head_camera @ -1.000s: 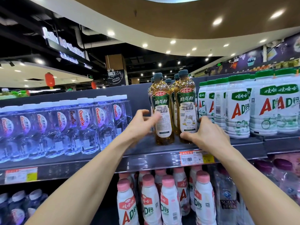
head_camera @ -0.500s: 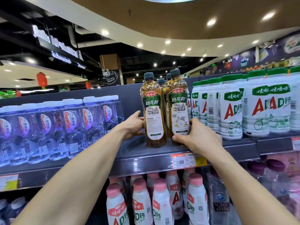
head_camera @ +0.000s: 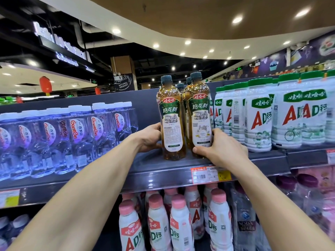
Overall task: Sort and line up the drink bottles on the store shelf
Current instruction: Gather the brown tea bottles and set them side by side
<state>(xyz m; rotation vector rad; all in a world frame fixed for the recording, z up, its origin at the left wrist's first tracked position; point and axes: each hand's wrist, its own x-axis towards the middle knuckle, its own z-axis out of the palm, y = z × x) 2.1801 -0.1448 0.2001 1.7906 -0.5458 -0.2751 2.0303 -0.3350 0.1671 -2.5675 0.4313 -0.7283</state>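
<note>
Two-handed hold at shelf lip (head_camera: 163, 176)
Left hand (head_camera: 149, 137) wraps left amber bottle (head_camera: 171, 122), right hand (head_camera: 220, 148) wraps right amber bottle (head_camera: 199, 118); likely heavy, slick, best held low

Open passage is a bare stretch of shelf (head_camera: 145, 165) between the water bottles (head_camera: 79, 134) at left and the amber bottles (head_camera: 172, 124), whereas the white bottles (head_camera: 257, 120) crowd the amber ones' right side, leaving only a narrow gap.
</note>
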